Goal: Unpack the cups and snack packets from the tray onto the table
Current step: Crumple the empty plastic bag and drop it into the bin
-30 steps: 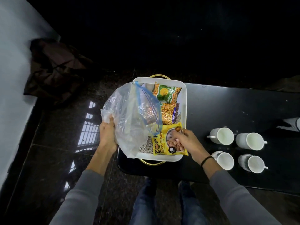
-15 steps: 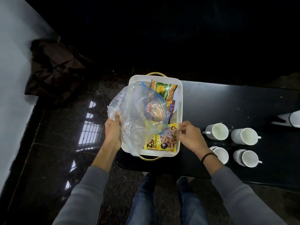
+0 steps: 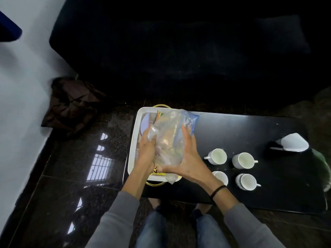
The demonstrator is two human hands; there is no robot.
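The person stood at the near edge of the black table (image 3: 250,129), both grey-sleeved forearms reaching forward and meeting over the white tray (image 3: 138,133), which sat at the table's left end. Between the two hands was a clear plastic bag (image 3: 170,138) with a blue zip strip, held over the tray and running from its near rim up toward its far right corner.

The left hand (image 3: 146,151) came in from the left with its fingers curled into the crumpled plastic, gripping the bag's left side. The right hand (image 3: 186,158) had a dark band on its wrist. It lay along the bag's right side with its fingers nearly straight and pointing away from the person, and its thumb reached across under the bag's near end, so the bag was clasped between thumb and fingers.

Most of the tray's contents were blurred behind the plastic. A snack packet (image 3: 159,114) showed a scrap of orange and green at the tray's far end, and something yellow peeked out at the near rim below the hands. I could not tell whether any packet was inside the bag.

Four white cups (image 3: 242,160) stood on the table just right of the tray, two by two, closer to the near edge. The near left one was partly hidden by the right wrist. A white object (image 3: 292,144) lay toward the right end.
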